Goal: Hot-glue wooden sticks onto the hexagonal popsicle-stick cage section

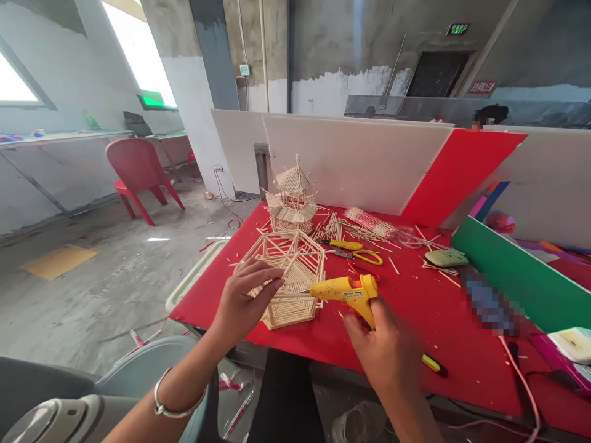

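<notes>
My right hand (385, 344) is wrapped round the grip of a yellow hot glue gun (344, 288). The gun's nozzle points left, over a six-sided frame (318, 261) built from thin wooden sticks, close to my left fingertips. With thumb and fingers pinched together, my left hand (247, 298) holds a thin wooden stick at the left side of this frame; the fingers partly hide the stick. Just behind the frame stands a tiered stick pagoda (295, 203) with pointed roofs.
On the red table (392, 307) lie yellow-handled scissors (367, 256), yellow-handled pliers (346, 245), loose sticks, a bagged stick bundle (369, 223) and a yellow cutter (431, 363). A green board (521, 277) edges the right side. A bin (157, 363) stands below left.
</notes>
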`<state>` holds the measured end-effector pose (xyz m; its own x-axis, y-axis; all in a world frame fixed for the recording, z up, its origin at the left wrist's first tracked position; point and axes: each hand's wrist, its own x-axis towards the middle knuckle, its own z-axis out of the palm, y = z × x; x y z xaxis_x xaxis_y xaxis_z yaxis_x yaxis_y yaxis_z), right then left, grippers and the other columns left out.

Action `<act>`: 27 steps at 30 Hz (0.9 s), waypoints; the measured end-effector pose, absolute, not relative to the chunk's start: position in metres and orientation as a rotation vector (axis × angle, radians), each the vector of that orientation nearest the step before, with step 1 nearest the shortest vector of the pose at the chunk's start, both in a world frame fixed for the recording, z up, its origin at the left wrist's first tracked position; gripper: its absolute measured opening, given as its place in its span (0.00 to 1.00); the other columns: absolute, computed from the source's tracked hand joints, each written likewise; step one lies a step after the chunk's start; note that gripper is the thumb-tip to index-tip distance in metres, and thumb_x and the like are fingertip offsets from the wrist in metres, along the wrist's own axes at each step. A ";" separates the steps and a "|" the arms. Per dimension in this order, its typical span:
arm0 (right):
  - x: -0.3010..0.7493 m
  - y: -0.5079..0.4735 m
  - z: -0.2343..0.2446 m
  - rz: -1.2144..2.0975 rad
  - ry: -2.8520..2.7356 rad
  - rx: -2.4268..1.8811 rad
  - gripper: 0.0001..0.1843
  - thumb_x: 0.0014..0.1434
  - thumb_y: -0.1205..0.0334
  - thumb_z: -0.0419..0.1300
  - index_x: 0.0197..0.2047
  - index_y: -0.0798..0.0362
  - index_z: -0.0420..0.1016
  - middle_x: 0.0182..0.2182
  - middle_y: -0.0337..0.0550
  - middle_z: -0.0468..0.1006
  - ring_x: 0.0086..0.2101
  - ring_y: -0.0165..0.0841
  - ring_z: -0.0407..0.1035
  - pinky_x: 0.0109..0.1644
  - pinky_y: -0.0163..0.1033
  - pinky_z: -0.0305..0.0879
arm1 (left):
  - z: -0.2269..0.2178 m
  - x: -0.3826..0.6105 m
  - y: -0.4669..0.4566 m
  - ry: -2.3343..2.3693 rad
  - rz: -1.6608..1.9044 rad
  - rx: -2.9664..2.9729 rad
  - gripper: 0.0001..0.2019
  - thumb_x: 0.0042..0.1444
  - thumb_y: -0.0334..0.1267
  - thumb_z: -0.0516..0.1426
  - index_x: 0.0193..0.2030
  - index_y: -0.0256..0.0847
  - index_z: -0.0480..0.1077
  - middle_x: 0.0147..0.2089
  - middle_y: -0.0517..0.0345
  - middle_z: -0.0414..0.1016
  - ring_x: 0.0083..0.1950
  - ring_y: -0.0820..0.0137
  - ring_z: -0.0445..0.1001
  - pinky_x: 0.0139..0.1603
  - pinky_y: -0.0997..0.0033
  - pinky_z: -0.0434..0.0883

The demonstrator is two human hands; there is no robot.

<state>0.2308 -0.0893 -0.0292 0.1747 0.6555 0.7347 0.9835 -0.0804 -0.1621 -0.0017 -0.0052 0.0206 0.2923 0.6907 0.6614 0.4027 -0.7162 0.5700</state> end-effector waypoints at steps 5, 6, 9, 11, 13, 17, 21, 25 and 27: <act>0.236 -0.091 -0.028 -0.651 -1.539 -1.836 0.17 0.64 0.53 0.51 0.37 0.55 0.76 0.22 0.42 0.76 0.21 0.34 0.69 0.24 0.37 0.54 | 0.021 -0.001 -0.005 0.999 1.379 2.293 0.05 0.61 0.36 0.61 0.38 0.43 0.80 0.35 0.55 0.81 0.36 0.67 0.76 0.42 0.64 0.70; 0.238 -0.092 -0.028 -0.655 -1.533 -1.837 0.17 0.64 0.53 0.51 0.37 0.54 0.76 0.22 0.42 0.76 0.21 0.33 0.69 0.23 0.37 0.53 | 0.021 -0.002 -0.005 1.004 1.369 2.298 0.05 0.61 0.36 0.61 0.38 0.43 0.80 0.36 0.55 0.81 0.37 0.67 0.76 0.43 0.64 0.70; 0.242 -0.093 -0.030 -0.656 -1.516 -1.851 0.17 0.64 0.53 0.52 0.37 0.54 0.76 0.21 0.42 0.75 0.20 0.34 0.68 0.23 0.37 0.53 | 0.019 -0.001 -0.004 1.019 1.345 2.308 0.05 0.62 0.37 0.60 0.39 0.44 0.80 0.36 0.54 0.81 0.38 0.66 0.76 0.44 0.63 0.70; 0.245 -0.093 -0.032 -0.645 -1.516 -1.870 0.17 0.63 0.53 0.52 0.38 0.55 0.77 0.21 0.42 0.76 0.20 0.34 0.69 0.24 0.37 0.54 | 0.018 0.000 -0.003 1.011 1.349 2.319 0.05 0.62 0.37 0.60 0.39 0.44 0.80 0.35 0.55 0.81 0.37 0.66 0.76 0.44 0.63 0.70; 0.247 -0.094 -0.034 -0.641 -1.514 -1.881 0.17 0.63 0.53 0.53 0.39 0.56 0.77 0.22 0.42 0.76 0.21 0.34 0.69 0.24 0.37 0.55 | 0.018 0.001 -0.003 0.992 1.365 2.330 0.05 0.62 0.36 0.60 0.39 0.44 0.80 0.34 0.55 0.80 0.37 0.67 0.76 0.44 0.63 0.69; 0.251 -0.096 -0.036 -0.649 -1.497 -1.907 0.18 0.63 0.52 0.53 0.41 0.55 0.78 0.22 0.42 0.76 0.22 0.35 0.69 0.24 0.37 0.53 | 0.019 0.003 -0.002 0.995 1.357 2.360 0.06 0.62 0.37 0.60 0.39 0.45 0.80 0.34 0.55 0.80 0.36 0.66 0.75 0.43 0.63 0.69; 0.255 -0.097 -0.037 -0.636 -1.479 -1.905 0.17 0.63 0.52 0.53 0.41 0.55 0.78 0.23 0.43 0.77 0.21 0.35 0.69 0.24 0.38 0.54 | 0.019 0.002 -0.002 1.008 1.302 2.443 0.07 0.63 0.37 0.59 0.40 0.45 0.80 0.34 0.54 0.80 0.37 0.66 0.75 0.43 0.62 0.69; 0.258 -0.099 -0.039 -0.624 -1.471 -1.924 0.18 0.63 0.52 0.53 0.41 0.55 0.78 0.24 0.43 0.77 0.21 0.35 0.69 0.24 0.38 0.55 | 0.017 0.001 -0.003 1.003 1.270 2.522 0.07 0.63 0.35 0.59 0.42 0.46 0.80 0.35 0.55 0.81 0.38 0.66 0.75 0.43 0.62 0.68; 0.259 -0.099 -0.040 -0.625 -1.467 -1.930 0.18 0.63 0.52 0.53 0.42 0.55 0.78 0.24 0.43 0.77 0.22 0.36 0.69 0.24 0.38 0.54 | 0.017 0.001 -0.003 1.002 1.257 2.550 0.08 0.63 0.35 0.59 0.42 0.46 0.80 0.36 0.55 0.81 0.38 0.66 0.75 0.43 0.62 0.68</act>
